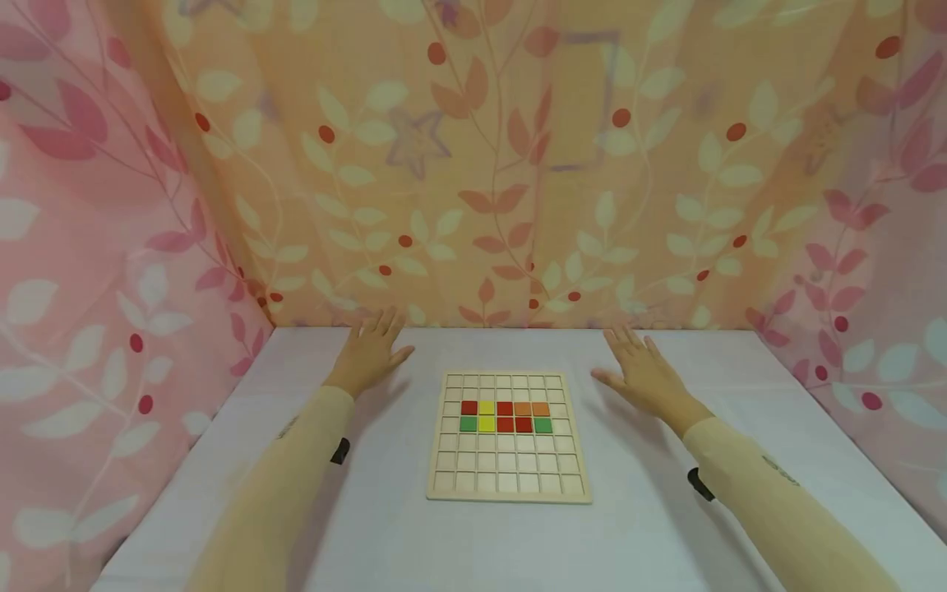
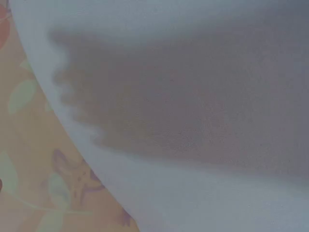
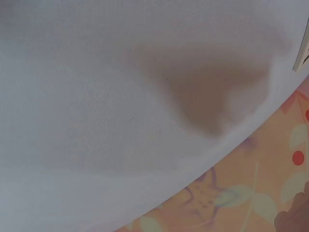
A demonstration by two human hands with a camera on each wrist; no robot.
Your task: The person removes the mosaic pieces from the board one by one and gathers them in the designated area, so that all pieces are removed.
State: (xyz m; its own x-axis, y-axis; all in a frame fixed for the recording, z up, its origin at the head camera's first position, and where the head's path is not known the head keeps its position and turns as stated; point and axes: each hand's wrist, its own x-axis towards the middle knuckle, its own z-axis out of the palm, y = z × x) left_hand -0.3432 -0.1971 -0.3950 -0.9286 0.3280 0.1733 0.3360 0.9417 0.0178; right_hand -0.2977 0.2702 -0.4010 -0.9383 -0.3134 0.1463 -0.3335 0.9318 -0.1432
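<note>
A light wooden grid board (image 1: 509, 462) lies flat on the white table, with several coloured square tiles in two neighbouring rows across its middle. Among them are a yellow tile (image 1: 486, 423), a green tile (image 1: 543, 425), a red tile (image 1: 505, 425) and an orange tile (image 1: 541, 409). Left of the board, my left hand (image 1: 366, 358) is held over the table with fingers spread and nothing in it. My right hand (image 1: 644, 380) is spread likewise on the other side, also holding nothing. In the right wrist view, a few fingers (image 3: 292, 217) show at the lower right corner.
The white table (image 1: 385, 526) ends at a patterned orange curtain (image 1: 473, 164) behind. Pink leafy curtains flank it, the left curtain (image 1: 96, 288) and the right curtain (image 1: 873, 271). Hand shadows fall on the cloth in both wrist views. Each sleeve has a dark strap under the wrist.
</note>
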